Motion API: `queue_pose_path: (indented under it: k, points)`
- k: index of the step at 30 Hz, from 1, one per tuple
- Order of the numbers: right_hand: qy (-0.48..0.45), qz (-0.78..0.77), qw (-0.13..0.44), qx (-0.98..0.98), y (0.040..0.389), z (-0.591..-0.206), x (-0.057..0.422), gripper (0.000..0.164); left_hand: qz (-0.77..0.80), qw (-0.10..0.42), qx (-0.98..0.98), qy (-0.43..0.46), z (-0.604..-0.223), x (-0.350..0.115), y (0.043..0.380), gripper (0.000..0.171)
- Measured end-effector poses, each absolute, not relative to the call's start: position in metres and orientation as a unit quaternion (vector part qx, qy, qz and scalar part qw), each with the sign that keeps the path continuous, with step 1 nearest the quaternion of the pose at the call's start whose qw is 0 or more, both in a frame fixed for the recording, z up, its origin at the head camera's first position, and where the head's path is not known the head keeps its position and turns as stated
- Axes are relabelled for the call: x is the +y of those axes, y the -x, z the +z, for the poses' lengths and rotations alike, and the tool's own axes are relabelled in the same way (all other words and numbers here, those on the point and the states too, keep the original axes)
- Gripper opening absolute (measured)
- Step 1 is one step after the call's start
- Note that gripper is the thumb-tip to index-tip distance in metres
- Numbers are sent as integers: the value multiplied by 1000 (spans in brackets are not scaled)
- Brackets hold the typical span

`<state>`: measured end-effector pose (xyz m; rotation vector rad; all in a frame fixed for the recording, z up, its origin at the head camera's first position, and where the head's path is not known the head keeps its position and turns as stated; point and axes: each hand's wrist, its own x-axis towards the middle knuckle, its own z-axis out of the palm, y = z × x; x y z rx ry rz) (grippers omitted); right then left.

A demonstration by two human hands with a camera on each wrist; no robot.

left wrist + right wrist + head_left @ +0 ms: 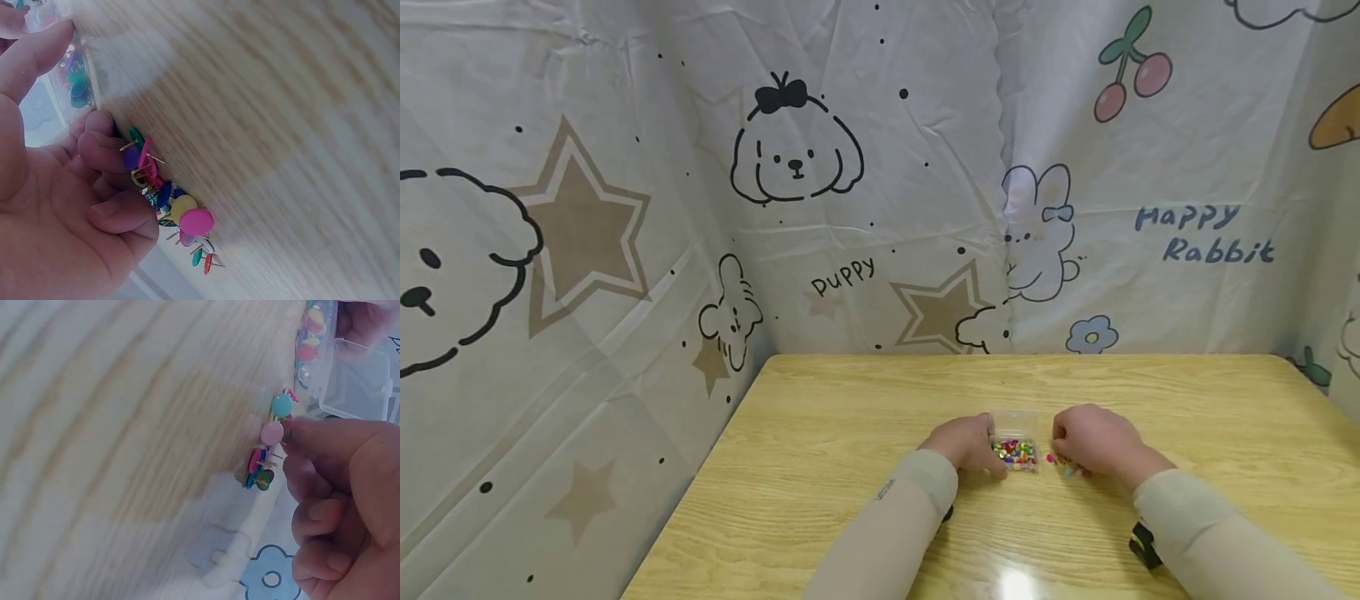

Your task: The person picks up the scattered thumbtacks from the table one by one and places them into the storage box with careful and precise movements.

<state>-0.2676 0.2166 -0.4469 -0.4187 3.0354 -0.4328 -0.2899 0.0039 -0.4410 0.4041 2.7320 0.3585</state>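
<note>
A small clear plastic box (1015, 454) filled with colourful thumbtacks stands on the table, its lid (359, 378) flipped back. My left hand (964, 443) holds the box from its left side, thumb at the near corner and a finger at the far one. Beside the curled lower fingers of that hand lies a heap of flat-headed thumbtacks (183, 208), which the hand hides in the head view. To the right of the box, my right hand (1093, 437) pinches a thumbtack at a second small heap (255, 459); its other fingers are curled.
The wooden table (820, 483) ends at a white printed curtain (865, 167) at the back. More of the curtain hangs along the left side. Dark wrist devices (1142, 546) sit under the sleeves.
</note>
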Motion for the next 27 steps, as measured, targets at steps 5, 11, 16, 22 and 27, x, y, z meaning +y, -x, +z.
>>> queue_pose_path:
  k: [5, 11, 16, 22, 27]
  points:
    - [129, -144, 31, 981, 267, -451, 213, 17, 131, 174, 965, -144, -442, 3, 290, 44]
    - [132, -120, 12, 984, 269, -452, 212, 21, 135, 172, 965, -145, -441, 2, 289, 44]
    - [142, -115, -6, 983, 269, -450, 207, 22, 144, 170, 964, -148, -442, 0, 291, 42]
    - [157, -127, -17, 979, 265, -444, 198, 20, 169, 170, 957, -160, -443, -1, 292, 39]
    - [158, -143, -21, 977, 260, -440, 193, 17, 153, 169, 959, -167, -443, 0, 293, 41]
